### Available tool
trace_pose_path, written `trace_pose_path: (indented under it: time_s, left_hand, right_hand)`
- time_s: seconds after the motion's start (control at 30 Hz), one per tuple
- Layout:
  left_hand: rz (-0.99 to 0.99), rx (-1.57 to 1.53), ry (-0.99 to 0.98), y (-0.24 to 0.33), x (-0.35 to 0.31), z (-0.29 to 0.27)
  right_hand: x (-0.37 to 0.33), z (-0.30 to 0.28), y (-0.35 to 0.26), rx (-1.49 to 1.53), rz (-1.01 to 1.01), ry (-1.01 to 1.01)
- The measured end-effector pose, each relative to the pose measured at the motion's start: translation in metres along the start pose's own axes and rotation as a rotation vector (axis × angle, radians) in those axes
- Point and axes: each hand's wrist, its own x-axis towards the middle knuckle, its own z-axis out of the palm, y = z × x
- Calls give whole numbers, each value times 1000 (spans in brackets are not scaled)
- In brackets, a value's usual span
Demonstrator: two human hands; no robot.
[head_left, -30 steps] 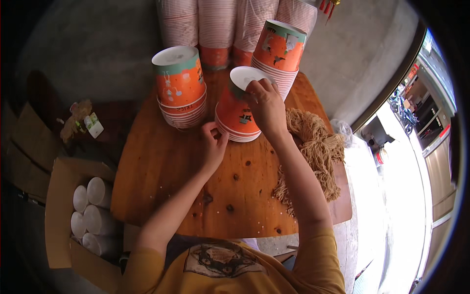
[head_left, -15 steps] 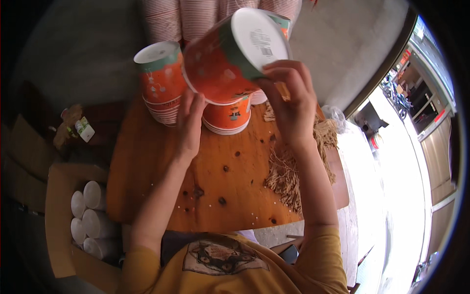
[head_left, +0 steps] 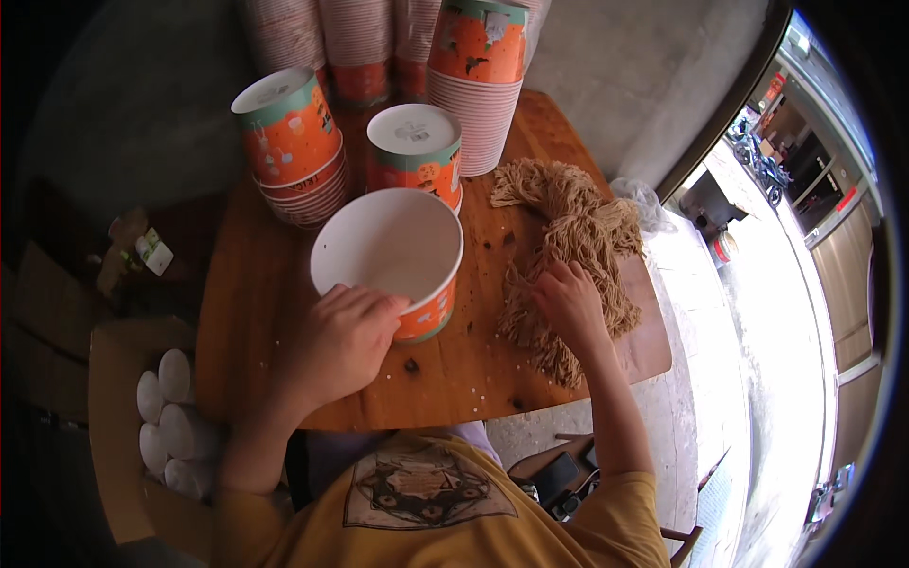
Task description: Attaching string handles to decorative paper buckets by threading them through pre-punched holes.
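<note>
An orange and green paper bucket point(head_left: 436, 315) with a white inside stands upright on the wooden table, mouth up. My left hand point(head_left: 346, 336) is closed over its near rim. At the right, my right hand point(head_left: 570, 298) rests on a heap of tan cords point(head_left: 592, 227), fingers bent and pressed into the strands; their tips are partly hidden. Behind the upright bucket sits an upside-down bucket point(head_left: 417, 170) of the same pattern. To the far left is a stack of upside-down buckets point(head_left: 294, 137), and a taller stack point(head_left: 478, 85) rises at the back right.
More wrapped stacks of buckets point(head_left: 355, 33) line the wall behind the wooden table point(head_left: 275, 379). A cardboard box point(head_left: 109, 417) with white cylinders point(head_left: 187, 431) stands at the lower left. A clear plastic bag point(head_left: 644, 204) lies beyond the cords, beside a bright doorway.
The bucket that both hands held tilted, base toward me, now stands mouth up on the table. My left hand has moved to its near rim; my right hand let go and moved down to the cords.
</note>
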Motion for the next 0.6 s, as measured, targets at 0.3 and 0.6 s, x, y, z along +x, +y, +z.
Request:
trace_pose_path:
  time_s: [0.3, 0.6]
  left_hand:
    - [55, 144, -86, 8, -12, 12]
    - [-14, 128, -25, 1, -15, -4]
  right_hand:
    - [5, -14, -38, 379, 161, 207]
    - [-9, 9, -26, 29, 85, 52]
